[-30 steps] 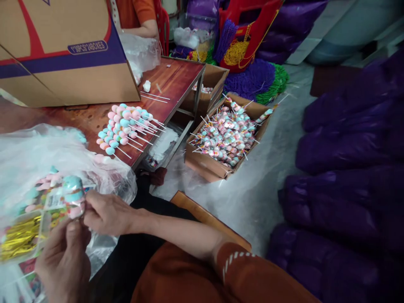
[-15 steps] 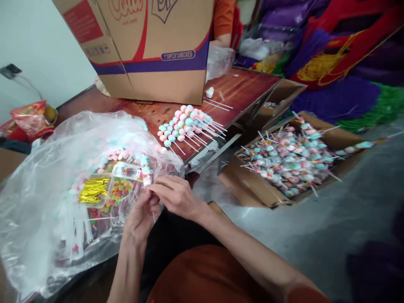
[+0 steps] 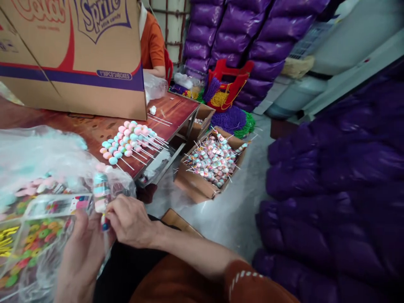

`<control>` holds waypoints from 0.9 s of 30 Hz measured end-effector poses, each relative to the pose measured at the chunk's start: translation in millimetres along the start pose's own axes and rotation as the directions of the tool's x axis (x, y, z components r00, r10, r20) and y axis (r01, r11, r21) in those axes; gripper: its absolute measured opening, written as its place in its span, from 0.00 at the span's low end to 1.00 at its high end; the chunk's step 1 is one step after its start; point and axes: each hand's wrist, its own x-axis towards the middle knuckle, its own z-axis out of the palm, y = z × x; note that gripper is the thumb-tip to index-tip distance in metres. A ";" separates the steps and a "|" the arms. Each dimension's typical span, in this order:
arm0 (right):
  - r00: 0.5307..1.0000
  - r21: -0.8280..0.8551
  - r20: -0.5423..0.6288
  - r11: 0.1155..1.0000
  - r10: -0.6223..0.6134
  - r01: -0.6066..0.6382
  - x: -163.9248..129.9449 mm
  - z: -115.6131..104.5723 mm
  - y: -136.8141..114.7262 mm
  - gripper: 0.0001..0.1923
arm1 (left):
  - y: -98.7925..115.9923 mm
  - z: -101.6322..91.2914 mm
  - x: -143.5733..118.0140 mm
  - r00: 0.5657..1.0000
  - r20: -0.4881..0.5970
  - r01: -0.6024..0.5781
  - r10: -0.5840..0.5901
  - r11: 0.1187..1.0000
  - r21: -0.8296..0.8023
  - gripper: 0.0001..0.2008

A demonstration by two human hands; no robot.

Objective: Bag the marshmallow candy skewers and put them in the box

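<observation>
Both my hands meet at the lower left on one wrapped stick candy [image 3: 101,194], a pastel pink, white and blue marshmallow skewer held upright. My left hand [image 3: 82,256] grips its lower stick from below. My right hand [image 3: 130,219] pinches the wrapper at the candy's base, where a small blue and red tie shows. Just left of them lies a clear plastic tray [image 3: 38,227] with colourful wrappers and gold twist ties, inside a big clear plastic bag [image 3: 41,155].
Unwrapped marshmallow sticks [image 3: 128,141] lie in a row on the wooden table [image 3: 94,126]. A large cardboard carton [image 3: 72,50] stands behind. A floor box of wrapped candies [image 3: 212,162] sits to the right. Purple sacks [image 3: 334,176] crowd the right side. A person in orange [image 3: 152,44] sits beyond.
My head has turned, shifting the whole view. Both hands stay on the same wrapped candy, now held more upright with the right fingers working at its base.
</observation>
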 end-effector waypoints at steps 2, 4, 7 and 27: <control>0.994 0.157 -0.034 0.982 0.108 -0.101 -7.4 -17.8 2.8 0.07 | -1.8 6.3 -2.7 0.998 0.057 -0.035 0.031 0.997 0.071 0.21; 0.975 0.259 -0.086 0.950 0.203 -0.175 -12.8 -35.9 5.0 0.08 | -8.1 11.3 -7.4 0.987 0.096 -0.150 0.132 0.965 0.216 0.26; 0.957 0.308 -0.165 0.934 0.238 -0.179 -21.3 -55.3 5.5 0.09 | -25.0 18.7 -12.8 0.982 0.129 -0.182 0.139 0.883 0.432 0.28; 0.430 0.798 -0.122 0.346 0.895 -0.493 -104.5 -85.3 151.3 0.19 | -79.5 44.9 18.7 0.735 0.554 -0.665 0.391 0.259 0.701 0.05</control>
